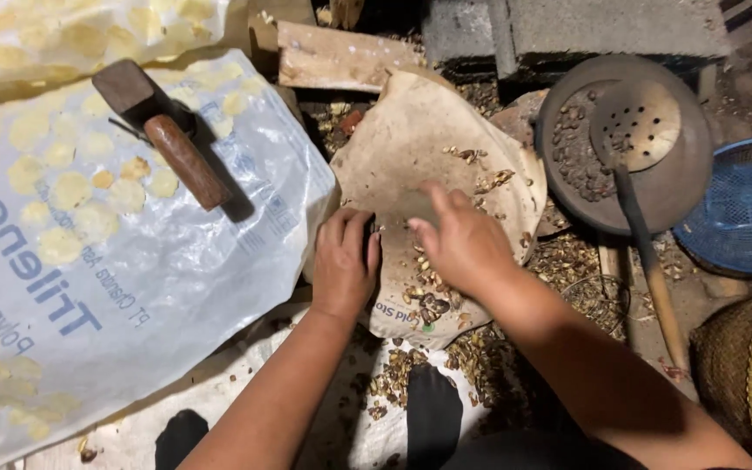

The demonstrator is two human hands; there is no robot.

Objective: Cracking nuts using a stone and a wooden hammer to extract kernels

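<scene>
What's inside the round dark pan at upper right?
The round dark pan holds small dark nuts or seeds on its left side. A perforated ladle lies over them; whatever sits under its bowl is covered.

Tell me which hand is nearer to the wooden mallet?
Left. The left hand lies just right of and below the mallet; the right hand is farther right, over the brown sack.

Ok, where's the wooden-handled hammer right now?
In the head view, the hammer lies at upper left on the clear plastic sack of pale round chips, away from the left hand.
</scene>
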